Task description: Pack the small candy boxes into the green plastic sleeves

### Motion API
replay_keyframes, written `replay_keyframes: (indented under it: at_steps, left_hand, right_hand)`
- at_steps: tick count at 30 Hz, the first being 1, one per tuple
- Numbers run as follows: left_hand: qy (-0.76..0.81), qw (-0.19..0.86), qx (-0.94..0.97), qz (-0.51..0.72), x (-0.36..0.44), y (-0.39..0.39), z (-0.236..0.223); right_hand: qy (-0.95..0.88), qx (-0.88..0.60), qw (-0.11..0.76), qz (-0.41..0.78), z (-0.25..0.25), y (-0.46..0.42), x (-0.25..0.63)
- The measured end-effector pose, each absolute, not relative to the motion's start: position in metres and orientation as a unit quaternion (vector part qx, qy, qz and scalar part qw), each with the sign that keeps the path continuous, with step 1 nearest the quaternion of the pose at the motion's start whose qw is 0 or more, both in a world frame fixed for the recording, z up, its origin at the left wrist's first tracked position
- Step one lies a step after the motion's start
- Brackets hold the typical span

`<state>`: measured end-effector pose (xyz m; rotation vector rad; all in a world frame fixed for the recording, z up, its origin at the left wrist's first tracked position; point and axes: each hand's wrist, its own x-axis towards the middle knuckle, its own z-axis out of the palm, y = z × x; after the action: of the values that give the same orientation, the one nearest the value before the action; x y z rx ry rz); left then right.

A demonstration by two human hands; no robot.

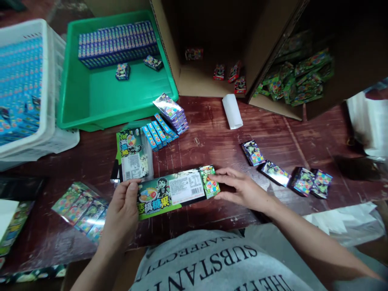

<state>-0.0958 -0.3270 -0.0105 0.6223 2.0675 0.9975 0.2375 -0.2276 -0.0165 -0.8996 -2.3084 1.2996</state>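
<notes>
Misalignment looks the likeliest trouble: if the right hand (242,188) pushes harder than the left hand (123,210) holds back, the small green box (209,182) could skew or ride across the end of the long printed card (154,198). Squeezing inward from both ends might also bow or crease the card. Swinging it away from the worktop's (209,137) front edge could catch the similar printed packet (129,141) just beyond, or topple the purple boxes (178,117) and tilted blue boxes (156,135) by the near right corner of the green tub (112,121). A sweep of the right forearm could scatter the dark boxes (274,173) towards the worktop's right side

The card lies lengthwise near the middle of the front edge, its right end slightly farther from that edge. The left hand clasps its left end, thumb on top; the right hand has the green box by its outer side, fingers and thumb parted along it. Green and black, the card carries a cartoon figure, coloured candies, bold yellow and white characters, and a white label (184,188) with a barcode; it looks flat and uncreased
</notes>
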Motion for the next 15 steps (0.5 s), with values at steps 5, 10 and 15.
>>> replay_keyframes:
  at_steps: [5,10,15]
  left_hand:
    - [0.824,0.325,0.319,0.337,-0.102,-0.329,-0.002]
    - [0.832,0.244,0.379,0.322,-0.107,-0.328,0.011]
    - [0.826,0.293,0.34,0.34,-0.106,-0.334,0.009]
  right_hand:
    - [-0.846,-0.338,0.12,0.395,-0.011,-0.249,0.23]
    - [-0.82,-0.362,0.153,0.416,-0.001,-0.258,0.219]
    - [-0.601,-0.436,0.265,0.615,-0.001,-0.257,0.203]
